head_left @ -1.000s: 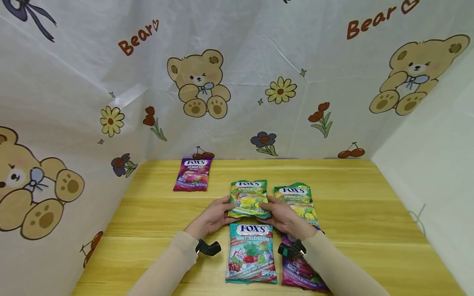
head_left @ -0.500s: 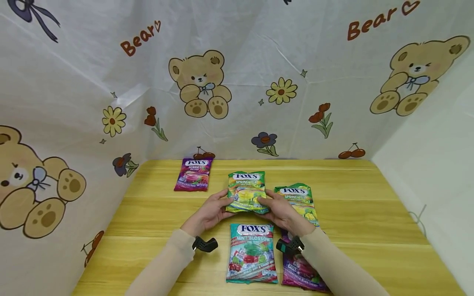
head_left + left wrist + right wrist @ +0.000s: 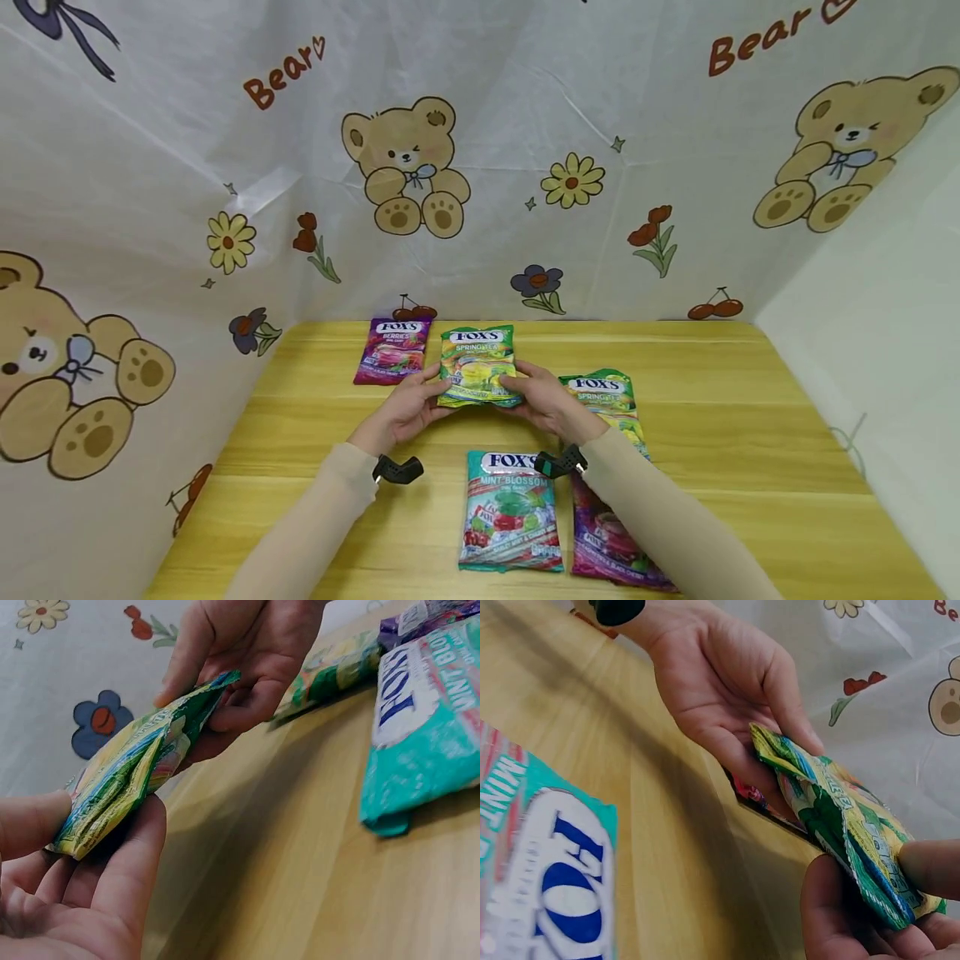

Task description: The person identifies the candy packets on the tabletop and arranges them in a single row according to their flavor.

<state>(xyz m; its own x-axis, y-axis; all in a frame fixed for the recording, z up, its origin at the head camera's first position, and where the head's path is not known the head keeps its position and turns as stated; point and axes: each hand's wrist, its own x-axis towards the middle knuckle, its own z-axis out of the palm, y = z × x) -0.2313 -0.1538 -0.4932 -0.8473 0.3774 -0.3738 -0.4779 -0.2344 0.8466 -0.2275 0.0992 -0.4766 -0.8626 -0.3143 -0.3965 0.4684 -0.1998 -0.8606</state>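
L hand (image 3: 408,406): pinching Spring Tea bag (image 3: 478,358) by near L corner, thumb on top, fingers under.
R hand (image 3: 553,402): same pinch, near R corner, mirrored.
Held bag's spot: up off wood table (image 3: 750,442) (shadow below, wrist views), just R of Berries bag (image 3: 392,354), printed face up.
Why two hands: prob. keeps the floppy pkt level & stops candy sliding to 1 end; thumbs near edge, so most of the label shows.
Berries bag: flat at back L, by bear-print cloth (image 3: 495,117); prob. set there to be out of the arms' way.
Mint Blossom bag (image 3: 512,517): flat near front, btwn forearms, label facing the person, prob. for easy reading.
R side: 2nd Spring Tea bag (image 3: 600,390) w/ purple bag (image 3: 615,542) nearer; R arm covers part of both, can't tell if they touch.
Count: Spring Tea 2 seen (1 held, 1 on table; can't tell if another's under held one); Berries 1; Mint Blossom 1; purple at R, at least 1; wrist cams (image 3: 397,470) 2.
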